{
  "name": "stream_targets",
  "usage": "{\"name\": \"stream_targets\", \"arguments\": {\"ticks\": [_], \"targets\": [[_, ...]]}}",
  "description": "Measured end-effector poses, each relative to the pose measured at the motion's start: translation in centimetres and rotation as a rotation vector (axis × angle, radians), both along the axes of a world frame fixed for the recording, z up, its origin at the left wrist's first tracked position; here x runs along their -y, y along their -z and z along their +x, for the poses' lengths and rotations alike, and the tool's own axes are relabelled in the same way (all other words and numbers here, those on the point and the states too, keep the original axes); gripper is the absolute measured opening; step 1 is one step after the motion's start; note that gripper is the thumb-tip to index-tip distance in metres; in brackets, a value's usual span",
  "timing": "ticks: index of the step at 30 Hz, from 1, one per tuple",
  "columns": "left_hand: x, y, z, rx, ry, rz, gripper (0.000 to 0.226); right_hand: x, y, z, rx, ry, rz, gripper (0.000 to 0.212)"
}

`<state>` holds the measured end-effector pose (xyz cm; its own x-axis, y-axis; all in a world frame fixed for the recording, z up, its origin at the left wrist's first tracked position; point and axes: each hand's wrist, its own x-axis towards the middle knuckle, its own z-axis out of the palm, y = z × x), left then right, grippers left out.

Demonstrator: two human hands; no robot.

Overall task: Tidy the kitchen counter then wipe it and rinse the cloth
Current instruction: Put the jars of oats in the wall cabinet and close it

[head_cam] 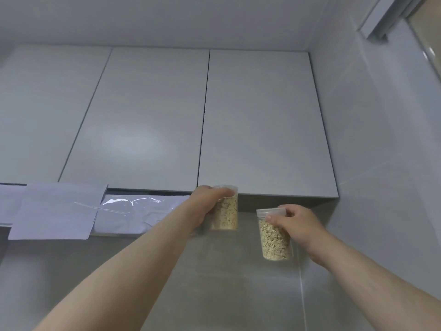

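This looks like the tidying step: both hands are raised toward the closed wall cupboards, each carrying a jar of oats. At far left a sheet of paper (pixel 57 211) and some clear plastic film (pixel 133 211) hang under the cupboards. The left hand (pixel 207 204) grips the left jar (pixel 226 215) near its lid, right at the bottom edge of the cupboard doors (pixel 262 120). The right hand (pixel 296 225) pinches the right jar (pixel 274 240) by its lid, lower and just beside the side wall (pixel 381 139). The doors are shut and neither hand is free, so the next move probably needs a jar set down or a finger hooked under a door.
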<state>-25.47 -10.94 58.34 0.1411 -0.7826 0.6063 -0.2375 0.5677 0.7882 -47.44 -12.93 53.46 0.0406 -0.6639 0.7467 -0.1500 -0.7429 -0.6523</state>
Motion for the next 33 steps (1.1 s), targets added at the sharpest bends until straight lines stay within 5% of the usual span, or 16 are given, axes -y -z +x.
{"name": "stream_targets", "arguments": {"ticks": [5, 10, 21, 26, 33], "targets": [[2.4, -2.1, 0.1, -0.054, -0.021, -0.012, 0.025, 1.1, -1.5, 0.1, -0.01, 0.004, -0.038, 0.015], [3.5, -2.7, 0.6, -0.16, 0.067, 0.015, 0.052, 2.0, -2.3, 0.2, -0.025, -0.011, -0.069, 0.013], [2.3, -2.8, 0.2, -0.327, 0.194, -0.071, 0.019, 3.2, -1.9, 0.1, 0.022, -0.033, -0.097, 0.013], [0.7, -1.8, 1.0, -0.232, 0.187, -0.108, 0.036, 2.1, -2.3, 0.0, 0.037, -0.084, -0.1, 0.009], [-3.6, -1.6, 1.2, -0.056, 0.217, -0.232, 0.024, -0.7, -3.5, 0.1, 0.021, -0.103, -0.145, 0.014]]}}
